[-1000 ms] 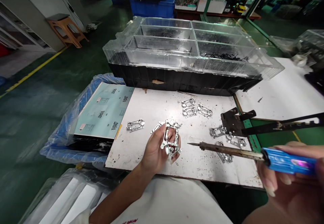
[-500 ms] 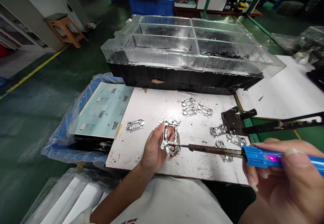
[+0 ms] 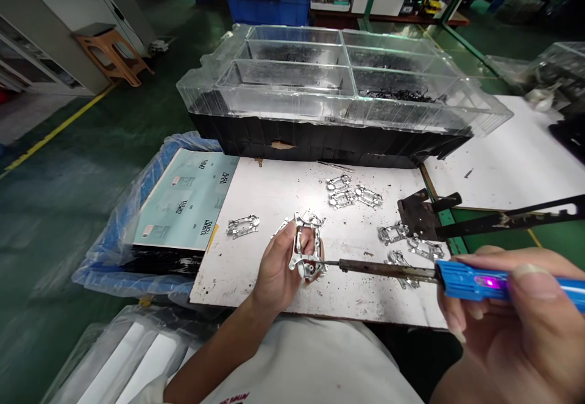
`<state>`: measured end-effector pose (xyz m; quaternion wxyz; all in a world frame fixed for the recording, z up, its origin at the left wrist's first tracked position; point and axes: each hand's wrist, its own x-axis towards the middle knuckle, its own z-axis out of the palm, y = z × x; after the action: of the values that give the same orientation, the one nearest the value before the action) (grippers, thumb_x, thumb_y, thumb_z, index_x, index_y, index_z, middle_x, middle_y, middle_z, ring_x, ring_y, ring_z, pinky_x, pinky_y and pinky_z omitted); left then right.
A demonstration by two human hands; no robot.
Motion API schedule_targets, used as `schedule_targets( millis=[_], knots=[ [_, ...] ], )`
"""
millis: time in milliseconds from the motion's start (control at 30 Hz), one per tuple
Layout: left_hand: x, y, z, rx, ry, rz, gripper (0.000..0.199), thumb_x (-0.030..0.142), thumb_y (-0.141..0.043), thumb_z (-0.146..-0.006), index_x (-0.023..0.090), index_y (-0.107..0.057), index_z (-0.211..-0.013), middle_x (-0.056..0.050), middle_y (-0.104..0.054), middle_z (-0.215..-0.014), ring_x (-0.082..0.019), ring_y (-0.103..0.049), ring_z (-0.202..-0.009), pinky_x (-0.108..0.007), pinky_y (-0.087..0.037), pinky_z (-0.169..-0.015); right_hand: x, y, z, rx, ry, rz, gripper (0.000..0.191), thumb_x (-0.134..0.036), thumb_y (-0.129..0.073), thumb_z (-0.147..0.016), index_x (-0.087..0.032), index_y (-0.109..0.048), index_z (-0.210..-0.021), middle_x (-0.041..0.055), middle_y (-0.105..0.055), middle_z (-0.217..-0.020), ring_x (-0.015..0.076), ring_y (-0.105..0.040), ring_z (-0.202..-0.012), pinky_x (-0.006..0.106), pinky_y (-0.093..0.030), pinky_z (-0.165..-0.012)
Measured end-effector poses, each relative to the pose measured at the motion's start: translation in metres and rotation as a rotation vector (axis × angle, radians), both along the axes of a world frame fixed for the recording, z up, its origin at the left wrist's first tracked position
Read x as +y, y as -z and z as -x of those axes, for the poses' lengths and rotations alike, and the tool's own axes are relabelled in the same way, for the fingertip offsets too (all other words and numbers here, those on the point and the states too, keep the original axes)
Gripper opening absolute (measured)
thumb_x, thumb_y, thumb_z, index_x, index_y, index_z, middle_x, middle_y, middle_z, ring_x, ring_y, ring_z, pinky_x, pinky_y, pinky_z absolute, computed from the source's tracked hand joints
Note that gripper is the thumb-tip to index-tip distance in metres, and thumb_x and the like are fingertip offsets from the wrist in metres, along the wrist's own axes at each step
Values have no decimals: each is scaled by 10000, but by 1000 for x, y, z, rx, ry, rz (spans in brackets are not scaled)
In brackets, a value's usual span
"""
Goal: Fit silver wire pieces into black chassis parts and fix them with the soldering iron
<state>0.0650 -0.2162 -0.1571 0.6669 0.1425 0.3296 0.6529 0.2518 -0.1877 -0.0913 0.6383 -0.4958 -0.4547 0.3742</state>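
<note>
My left hand [image 3: 277, 270] grips a shiny silver frame-shaped metal part [image 3: 299, 248], tilted up above the white board. In my right hand [image 3: 525, 312] is a soldering iron [image 3: 461, 280] with a blue handle and a lit purple lamp. Its thin tip reaches the lower right of the held part and seems to touch it. A similar silver part [image 3: 243, 226] lies to the left of my left hand. Several more silver parts [image 3: 342, 198] lie together beyond it, and others [image 3: 393, 233] sit on the right, partly behind the iron.
A clear compartment tray [image 3: 292, 102] holding small black pieces stands at the back on a black base. A black metal bracket [image 3: 418, 216] juts in from the right. At left, a blue-lined box [image 3: 159, 154] holds a pale-blue printed sheet [image 3: 183, 197]. Dark crumbs dot the white board [image 3: 274, 178].
The view has shifted slightly, so the surroundings sit a little further left. Both hands keep their hold, and the iron's tip stays at the same corner of the metal part.
</note>
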Motion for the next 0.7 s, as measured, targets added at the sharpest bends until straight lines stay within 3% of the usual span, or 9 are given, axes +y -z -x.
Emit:
schedule_targets(
  millis=[233, 433, 533, 633, 700],
  knots=[
    [0, -2, -1, 17, -5, -2, 474, 545, -702, -847, 180, -473, -652, 45, -399, -585, -84, -403, -461, -181, -382, -382, 0, 0, -3, 5, -40, 2, 115, -288, -720, -828, -191, -722, -765, -10, -591, -614, 124, -486, -378, 271, -309, -270],
    [0, 5, 7, 134, -38, 24, 471, 562, -663, -866, 197, -451, -658, 37, -394, -598, -107, -388, -505, -205, -375, -416, 11, 6, -10, 27, -221, -159, 149, -264, -682, -908, -159, -738, -819, -35, -524, -518, 125, -496, -317, 230, -356, -277],
    [16, 22, 26, 568, -91, 20, 434, 580, -600, -910, 208, -482, -722, 24, -450, -662, -127, -420, -568, -235, -389, -500, 16, 12, -24, 76, -227, -172, 186, -278, -637, -945, -155, -732, -843, -42, -497, -513, 114, -488, -312, 198, -343, -274],
    [50, 42, 38, 1251, 89, 31, 377, 534, -580, -931, 217, -496, -744, 25, -473, -645, -150, -440, -592, -264, -354, -557, 18, 19, -42, 94, -169, -163, 210, -290, -611, -964, -152, -731, -862, -47, -467, -498, 110, -491, -321, 176, -348, -286],
    [74, 48, 35, 1588, 228, -16, 346, 502, -543, -940, 220, -501, -745, 5, -541, -686, -172, -477, -618, -284, -331, -570, 15, 22, -54, 103, -111, -136, 217, -306, -624, -957, -147, -729, -854, -45, -465, -498, 113, -489, -320, 174, -344, -280]
  ],
)
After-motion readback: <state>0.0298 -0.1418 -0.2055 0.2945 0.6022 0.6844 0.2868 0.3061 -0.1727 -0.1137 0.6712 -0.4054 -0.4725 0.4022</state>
